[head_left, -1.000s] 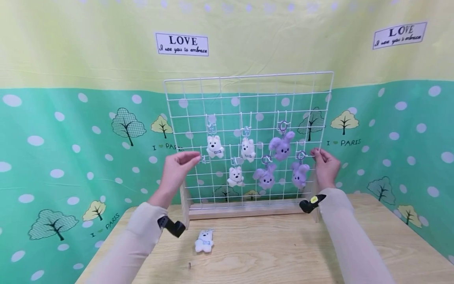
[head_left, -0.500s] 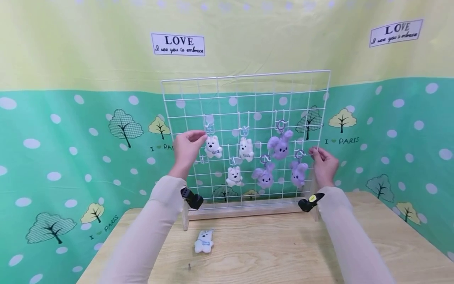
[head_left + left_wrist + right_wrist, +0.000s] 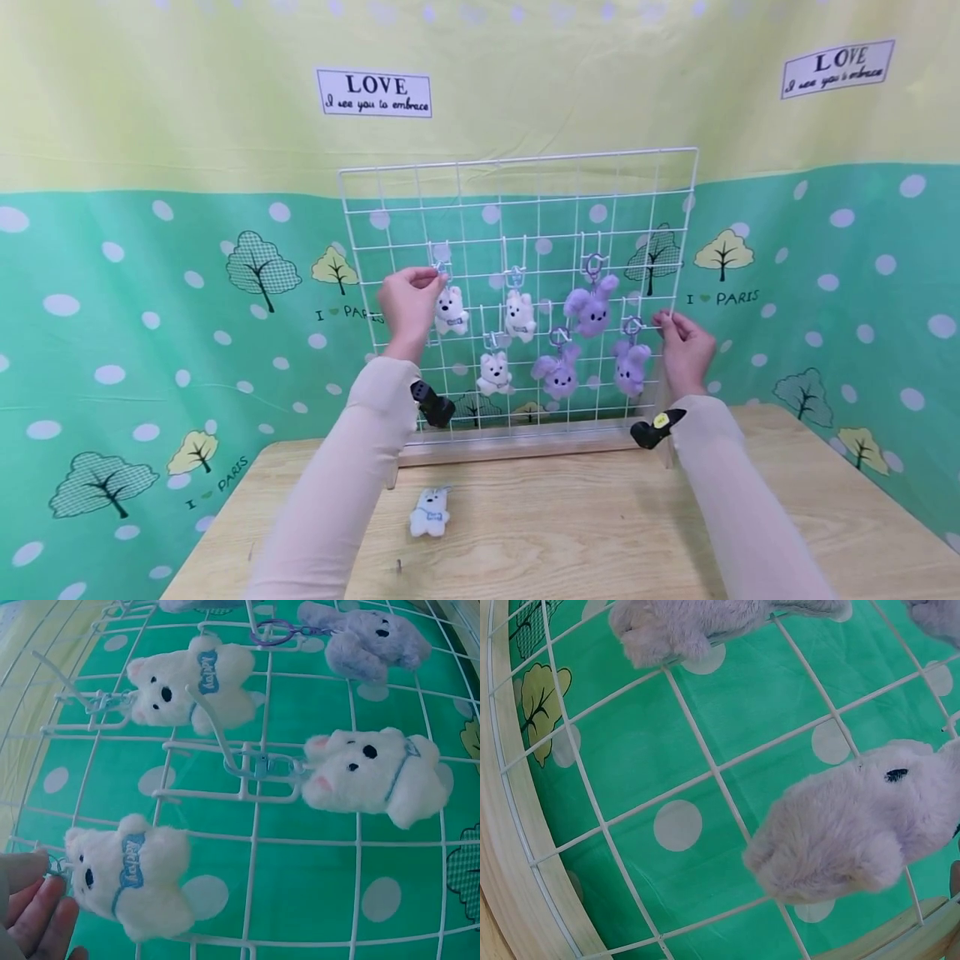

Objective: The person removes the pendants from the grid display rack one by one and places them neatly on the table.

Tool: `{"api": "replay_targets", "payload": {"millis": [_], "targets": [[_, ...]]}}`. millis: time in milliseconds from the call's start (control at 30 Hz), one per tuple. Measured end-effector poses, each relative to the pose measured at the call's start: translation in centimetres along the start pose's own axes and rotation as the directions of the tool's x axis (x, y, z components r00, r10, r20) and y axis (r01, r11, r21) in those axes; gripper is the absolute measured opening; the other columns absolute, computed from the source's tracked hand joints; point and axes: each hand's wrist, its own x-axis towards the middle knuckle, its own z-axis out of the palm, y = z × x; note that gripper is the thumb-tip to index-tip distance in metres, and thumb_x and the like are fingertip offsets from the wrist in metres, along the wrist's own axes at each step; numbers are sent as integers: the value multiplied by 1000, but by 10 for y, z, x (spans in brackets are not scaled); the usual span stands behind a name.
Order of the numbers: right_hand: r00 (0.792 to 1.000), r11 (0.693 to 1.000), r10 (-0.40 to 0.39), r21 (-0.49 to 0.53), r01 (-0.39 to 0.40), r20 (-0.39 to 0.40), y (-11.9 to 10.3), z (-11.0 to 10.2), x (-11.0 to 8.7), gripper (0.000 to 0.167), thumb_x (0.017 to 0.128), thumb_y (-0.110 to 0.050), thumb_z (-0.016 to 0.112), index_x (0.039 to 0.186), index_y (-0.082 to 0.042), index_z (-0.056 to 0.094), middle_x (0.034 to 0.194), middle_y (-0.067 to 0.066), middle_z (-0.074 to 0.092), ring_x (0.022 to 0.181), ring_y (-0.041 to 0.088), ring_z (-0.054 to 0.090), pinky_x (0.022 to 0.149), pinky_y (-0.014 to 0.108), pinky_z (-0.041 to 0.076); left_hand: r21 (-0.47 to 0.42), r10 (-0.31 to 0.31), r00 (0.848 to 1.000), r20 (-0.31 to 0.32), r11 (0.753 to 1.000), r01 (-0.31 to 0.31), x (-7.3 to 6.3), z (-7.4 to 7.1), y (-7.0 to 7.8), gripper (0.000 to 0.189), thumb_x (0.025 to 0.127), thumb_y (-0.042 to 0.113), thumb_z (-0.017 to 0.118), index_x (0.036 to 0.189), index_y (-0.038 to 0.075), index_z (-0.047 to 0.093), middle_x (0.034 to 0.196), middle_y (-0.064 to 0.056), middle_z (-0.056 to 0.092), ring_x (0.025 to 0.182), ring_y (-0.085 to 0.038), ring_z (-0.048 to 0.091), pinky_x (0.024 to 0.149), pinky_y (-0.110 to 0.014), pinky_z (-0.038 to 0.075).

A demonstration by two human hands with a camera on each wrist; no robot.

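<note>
A white wire grid rack (image 3: pixel 517 159) stands on the table, hung with white plush bear keychains and purple plush rabbit keychains. My left hand (image 3: pixel 412 300) pinches the light blue clasp (image 3: pixel 58 865) of the upper-left bear keychain (image 3: pixel 452 313), which still hangs at its hook. Two more bears hang close by: an upper one (image 3: pixel 520 315) and a lower one (image 3: pixel 495 372). At the rack's right edge, my right hand (image 3: pixel 687 354) grips the side wire, beside the lower-right rabbit (image 3: pixel 632 367). Its fingers are mostly outside the right wrist view.
Another white bear keychain (image 3: pixel 430 513) lies on the wooden table (image 3: pixel 570 533) in front of the rack's wooden base (image 3: pixel 525 447). Nearer the front is a tiny dark object (image 3: pixel 399 566), too small to identify. A patterned curtain (image 3: pixel 150 292) surrounds the table.
My left hand has left the rack's left side near the lower hook, moving up and right to the upper-left bear's clasp. My right hand has stayed on the rack's edge.
</note>
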Motion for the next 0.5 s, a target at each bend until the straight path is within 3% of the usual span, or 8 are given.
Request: {"api": "replay_targets", "payload": {"millis": [300,500], "targets": [[1000,997,-13,-71,14,6,2,-2,1,35,91,-27,61,118,-4,63,110,3,69,97,5,65,86,15,48,-38,-30,997,-71,999,27,-3,13,3,19,84,22,72,97,9,71,91,-6,69,79,-17,63,70,-26,54],[1000,999,1,-43,-1,0,1,-1,1,33,90,-24,62,117,-3,63,109,4,69,94,4,65,85,16,49,-61,-29,992,-122,998,22,-4,20,1,17,84,22,73,95,9,71,90,-5,68,79,-17,62,69,-27,54]]}}
